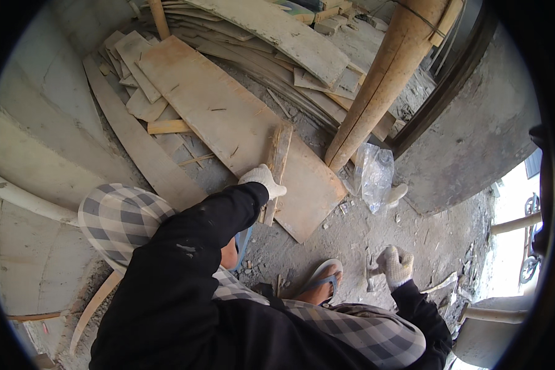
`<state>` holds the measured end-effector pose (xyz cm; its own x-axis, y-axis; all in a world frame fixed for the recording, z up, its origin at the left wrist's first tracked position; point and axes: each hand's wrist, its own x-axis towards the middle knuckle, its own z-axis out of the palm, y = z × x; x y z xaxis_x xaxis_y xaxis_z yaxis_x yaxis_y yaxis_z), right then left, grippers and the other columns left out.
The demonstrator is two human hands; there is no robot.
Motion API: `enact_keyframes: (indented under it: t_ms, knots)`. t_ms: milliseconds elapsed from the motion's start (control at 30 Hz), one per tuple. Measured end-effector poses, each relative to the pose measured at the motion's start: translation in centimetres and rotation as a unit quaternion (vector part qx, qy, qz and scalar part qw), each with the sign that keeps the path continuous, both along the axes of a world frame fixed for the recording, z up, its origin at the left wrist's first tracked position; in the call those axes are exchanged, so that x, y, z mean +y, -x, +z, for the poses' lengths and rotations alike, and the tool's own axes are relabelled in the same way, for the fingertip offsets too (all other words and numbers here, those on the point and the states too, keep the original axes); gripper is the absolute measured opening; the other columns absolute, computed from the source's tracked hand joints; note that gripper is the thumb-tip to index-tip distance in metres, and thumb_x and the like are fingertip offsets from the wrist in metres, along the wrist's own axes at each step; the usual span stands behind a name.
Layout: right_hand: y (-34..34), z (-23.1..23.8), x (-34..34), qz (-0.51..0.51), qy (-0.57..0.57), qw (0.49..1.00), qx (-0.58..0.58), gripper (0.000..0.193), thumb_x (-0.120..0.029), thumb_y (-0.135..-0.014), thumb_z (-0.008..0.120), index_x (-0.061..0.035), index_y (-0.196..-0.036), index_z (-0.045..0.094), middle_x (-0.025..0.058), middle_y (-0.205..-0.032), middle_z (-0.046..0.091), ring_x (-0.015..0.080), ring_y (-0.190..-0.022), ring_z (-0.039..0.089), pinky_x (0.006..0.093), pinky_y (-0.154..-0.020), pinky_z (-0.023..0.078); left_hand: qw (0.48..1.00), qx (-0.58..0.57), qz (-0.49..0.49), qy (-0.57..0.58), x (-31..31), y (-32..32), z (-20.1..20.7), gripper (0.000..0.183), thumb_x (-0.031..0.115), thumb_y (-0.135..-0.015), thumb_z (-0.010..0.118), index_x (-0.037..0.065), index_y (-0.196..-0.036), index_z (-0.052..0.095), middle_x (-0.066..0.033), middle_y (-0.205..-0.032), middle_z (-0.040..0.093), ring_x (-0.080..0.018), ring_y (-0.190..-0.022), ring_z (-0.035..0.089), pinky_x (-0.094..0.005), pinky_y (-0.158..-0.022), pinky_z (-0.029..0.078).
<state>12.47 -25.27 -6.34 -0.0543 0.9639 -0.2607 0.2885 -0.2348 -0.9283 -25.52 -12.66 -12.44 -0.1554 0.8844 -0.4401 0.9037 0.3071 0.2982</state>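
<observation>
My left hand (pixel 262 180), in a white knit glove, is closed around a narrow wooden strip (pixel 280 151). The strip stands across a wide, dirt-stained plywood board (pixel 228 114), which slants over the ground in front of me. Off to the right, my right hand (pixel 396 264), also gloved, is a fist above the dusty floor. From it sticks out the dull grey head of what looks like a hammer (pixel 370 274); the fingers hide its handle.
Stacked thin boards (pixel 253 31) lie at the far side. A round wooden post (pixel 382 86) slants up beyond the plywood, with a clear plastic bag (pixel 374 176) by its foot. A curved grey panel (pixel 468 135) stands at right. My sandalled foot (pixel 319 282) is between my hands.
</observation>
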Motion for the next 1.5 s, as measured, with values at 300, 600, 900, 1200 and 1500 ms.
enact_keyframes:
  t_ms: [300, 600, 900, 1200, 1500]
  knots:
    - [11.3, 15.1, 9.5, 0.168, -0.222, 0.938, 0.206, 0.049, -0.051, -0.095, 0.051, -0.0033, -0.087, 0.057, 0.0021, -0.054, 0.046, 0.0114, -0.041, 0.043, 0.0269, -0.038, 0.036, 0.955, -0.030, -0.241, -0.172, 9.0, 8.8, 11.5, 0.069, 0.039, -0.064, 0.076, 0.002, -0.117, 0.052, -0.0246, -0.101, 0.065, -0.0396, -0.095, 0.063, -0.0430, -0.082, 0.051]
    - [32.0, 12.0, 23.1, 0.184, -0.153, 0.958, 0.157, 0.061, -0.057, -0.097, 0.040, -0.0045, -0.069, 0.056, 0.0013, -0.043, 0.042, 0.0145, -0.029, 0.038, 0.0288, -0.030, 0.036, 0.985, -0.052, -0.086, -0.143, -1.6, 12.2, -1.0, 0.075, 0.046, -0.061, 0.080, -0.006, -0.108, 0.052, -0.0259, -0.106, 0.055, -0.0396, -0.100, 0.058, -0.0458, -0.086, 0.048]
    - [45.3, 5.2, 30.4, 0.331, 0.111, 0.926, 0.144, 0.063, -0.061, -0.091, 0.048, -0.0005, -0.074, 0.058, 0.0086, -0.054, 0.051, 0.0194, -0.036, 0.043, 0.0337, -0.035, 0.041, 0.988, -0.074, 0.030, -0.132, -4.4, 11.1, -4.3, 0.064, 0.049, -0.066, 0.077, 0.005, -0.108, 0.055, -0.0198, -0.103, 0.058, -0.0367, -0.092, 0.062, -0.0462, -0.077, 0.051]
    - [48.7, 3.3, 29.9, 0.268, 0.072, 0.945, 0.171, 0.053, -0.052, -0.096, 0.046, -0.0066, -0.070, 0.051, -0.0014, -0.043, 0.029, 0.0132, -0.031, 0.027, 0.0317, -0.034, 0.029, 0.986, -0.107, 0.046, -0.118, -4.3, 10.2, -5.1, 0.067, 0.053, -0.064, 0.078, 0.003, -0.100, 0.053, -0.0208, -0.095, 0.059, -0.0393, -0.089, 0.062, -0.0485, -0.074, 0.051]
    - [42.6, 5.9, 28.6, 0.322, 0.068, 0.920, 0.214, 0.049, -0.042, -0.099, 0.042, -0.0061, -0.068, 0.053, -0.0026, -0.043, 0.030, 0.0115, -0.033, 0.026, 0.0303, -0.035, 0.026, 0.988, -0.100, 0.051, -0.110, -3.7, 9.6, -5.5, 0.071, 0.056, -0.063, 0.078, 0.003, -0.103, 0.051, -0.0208, -0.101, 0.058, -0.0381, -0.094, 0.061, -0.0482, -0.077, 0.050]
